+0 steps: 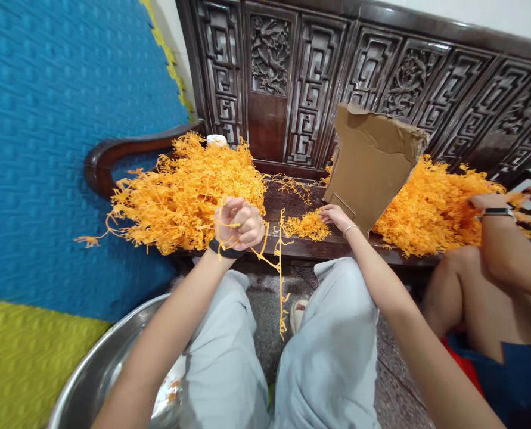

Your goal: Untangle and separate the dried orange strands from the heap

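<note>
My left hand (242, 225), with a black band at its wrist, is closed around a thin orange branched strand (280, 268). The strand loops over the fingers, and its long side branch hangs down between my knees. Behind that hand rises a large heap of orange branched sprigs (193, 190) on the dark wooden bench (272, 199). My right hand (337, 217), wearing a thin bracelet, reaches to the edge of a small orange pile (309, 226). Its fingers look slightly apart at the pile, and whether a small piece lies between them is hard to see.
A cardboard piece (372, 161) stands upright beside my right hand. Beyond it lies another orange heap (435, 205), where another person's hands (491, 202) work. A metal basin (81, 381) sits at lower left. The carved backrest (269, 119) closes off the back.
</note>
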Tool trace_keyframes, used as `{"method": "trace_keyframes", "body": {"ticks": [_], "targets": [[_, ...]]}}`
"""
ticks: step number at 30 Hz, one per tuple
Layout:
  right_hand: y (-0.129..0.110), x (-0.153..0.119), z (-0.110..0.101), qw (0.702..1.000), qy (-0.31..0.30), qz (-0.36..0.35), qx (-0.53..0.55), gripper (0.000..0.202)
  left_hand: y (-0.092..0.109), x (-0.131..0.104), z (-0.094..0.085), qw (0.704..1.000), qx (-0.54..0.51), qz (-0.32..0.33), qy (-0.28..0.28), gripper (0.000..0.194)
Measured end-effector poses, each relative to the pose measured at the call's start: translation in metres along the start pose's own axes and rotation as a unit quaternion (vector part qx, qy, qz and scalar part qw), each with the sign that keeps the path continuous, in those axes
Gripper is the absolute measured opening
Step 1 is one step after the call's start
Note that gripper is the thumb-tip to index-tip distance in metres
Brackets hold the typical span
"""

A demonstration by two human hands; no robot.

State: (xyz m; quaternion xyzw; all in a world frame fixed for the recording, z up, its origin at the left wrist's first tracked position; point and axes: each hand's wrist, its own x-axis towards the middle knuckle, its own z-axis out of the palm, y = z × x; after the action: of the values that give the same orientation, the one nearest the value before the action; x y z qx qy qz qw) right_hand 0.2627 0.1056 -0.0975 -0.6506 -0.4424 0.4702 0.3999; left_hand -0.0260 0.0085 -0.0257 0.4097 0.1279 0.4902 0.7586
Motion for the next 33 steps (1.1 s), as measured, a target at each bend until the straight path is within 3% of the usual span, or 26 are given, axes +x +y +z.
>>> {"method": "trace_keyframes", "body": {"ticks": [6, 12, 16, 18, 21, 24, 26, 30, 33], "targets": [[0.000, 0.000, -0.001, 1.000, 0.003, -0.009, -0.002, 0.023, -0.002, -0.001, -0.010, 0.991, -0.021, -0.051, -0.122, 0.068], [-0.004, -0.006, 0.001, 0.998, 0.005, -0.037, 0.042, 0.025, 0.003, -0.003, 0.008, 0.998, -0.023, -0.061, -0.010, 0.069], [-0.018, -0.018, 0.006, 0.991, -0.027, -0.086, 0.098, 0.012, 0.005, 0.000, 0.024, 0.995, 0.022, -0.085, -0.040, 0.061], [-0.029, -0.031, 0.009, 0.985, -0.052, -0.114, 0.119, 0.009, 0.002, 0.004, 0.026, 0.996, 0.053, -0.054, -0.046, 0.052], [-0.046, -0.059, 0.013, 0.970, -0.137, -0.169, 0.107, 0.018, -0.003, 0.009, 0.023, 0.995, 0.097, 0.013, -0.021, 0.037], [-0.055, -0.092, 0.022, 0.891, -0.384, -0.238, -0.042, 0.034, -0.009, 0.011, 0.021, 0.989, 0.137, 0.050, 0.003, 0.025], [-0.055, -0.109, 0.035, 0.858, -0.431, -0.253, -0.124, 0.043, -0.012, 0.012, 0.021, 0.988, 0.143, 0.064, 0.011, 0.026], [-0.049, -0.125, 0.063, 0.880, -0.318, -0.322, -0.148, 0.023, -0.018, 0.015, 0.020, 0.983, 0.158, 0.082, 0.038, 0.043], [-0.048, -0.124, 0.070, 0.904, -0.276, -0.312, -0.090, 0.029, -0.019, 0.016, 0.017, 0.960, 0.246, 0.124, 0.058, 0.052]]}}
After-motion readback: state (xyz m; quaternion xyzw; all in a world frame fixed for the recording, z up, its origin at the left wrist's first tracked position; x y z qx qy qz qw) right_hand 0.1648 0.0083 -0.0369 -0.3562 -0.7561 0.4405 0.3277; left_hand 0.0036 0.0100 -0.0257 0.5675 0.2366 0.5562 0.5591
